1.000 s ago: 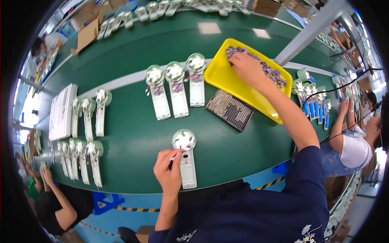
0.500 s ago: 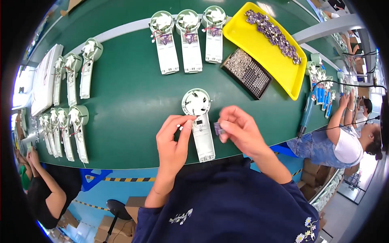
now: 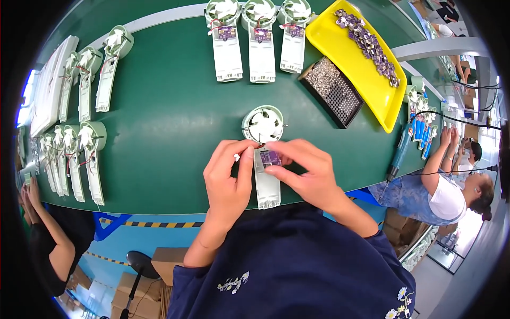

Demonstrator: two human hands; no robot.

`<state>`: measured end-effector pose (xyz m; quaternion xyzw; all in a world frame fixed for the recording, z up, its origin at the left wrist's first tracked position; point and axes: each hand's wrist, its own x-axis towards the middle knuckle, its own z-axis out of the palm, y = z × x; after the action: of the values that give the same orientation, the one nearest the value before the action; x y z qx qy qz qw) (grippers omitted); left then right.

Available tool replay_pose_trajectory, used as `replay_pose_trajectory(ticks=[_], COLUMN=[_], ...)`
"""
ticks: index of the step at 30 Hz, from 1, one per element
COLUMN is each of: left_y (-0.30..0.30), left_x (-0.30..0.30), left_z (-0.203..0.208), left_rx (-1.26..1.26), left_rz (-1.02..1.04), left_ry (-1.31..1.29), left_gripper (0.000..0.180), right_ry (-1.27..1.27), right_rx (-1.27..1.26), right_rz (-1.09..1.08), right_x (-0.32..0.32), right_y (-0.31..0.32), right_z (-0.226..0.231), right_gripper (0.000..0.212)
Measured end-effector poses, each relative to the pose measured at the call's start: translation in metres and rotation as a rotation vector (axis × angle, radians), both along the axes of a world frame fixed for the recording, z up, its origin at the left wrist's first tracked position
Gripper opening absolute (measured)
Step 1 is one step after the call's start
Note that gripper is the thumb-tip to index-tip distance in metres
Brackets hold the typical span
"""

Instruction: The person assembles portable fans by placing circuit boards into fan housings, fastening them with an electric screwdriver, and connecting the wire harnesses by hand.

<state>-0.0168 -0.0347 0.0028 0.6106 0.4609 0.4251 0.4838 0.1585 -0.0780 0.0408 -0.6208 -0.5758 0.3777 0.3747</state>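
A purple circuit board [image 3: 271, 158] is over the handle of a white fan [image 3: 268, 189], pinched in the right hand [image 3: 314, 173]; the left hand [image 3: 226, 173] pinches thin wires [image 3: 260, 145]. Beyond, 3 fans [image 3: 262, 58] lie beside a yellow tray [image 3: 350, 61].

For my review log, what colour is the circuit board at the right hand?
The circuit board is purple, clearest in head view.
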Motion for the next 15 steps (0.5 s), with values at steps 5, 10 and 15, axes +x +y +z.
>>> replay_pose_trajectory(ticks=[5,10,15], left_y=[-0.002,-0.002,0.0], left_x=[0.002,0.001,0.003], left_z=[0.003,0.002,0.0], left_rx=[0.008,0.02,0.023], left_rz=[-0.003,0.006,0.011], left_ry=[0.003,0.032,0.038], left_gripper=[0.01,0.01,0.01], right_ry=[-0.236,-0.297,-0.332], right_rx=[0.325,0.309,0.229], right_rz=[0.028,0.101,0.008], right_x=[0.001,0.004,0.004], right_y=[-0.002,-0.002,-0.005], right_z=[-0.017,-0.017,-0.007], right_gripper=[0.04,0.039,0.045])
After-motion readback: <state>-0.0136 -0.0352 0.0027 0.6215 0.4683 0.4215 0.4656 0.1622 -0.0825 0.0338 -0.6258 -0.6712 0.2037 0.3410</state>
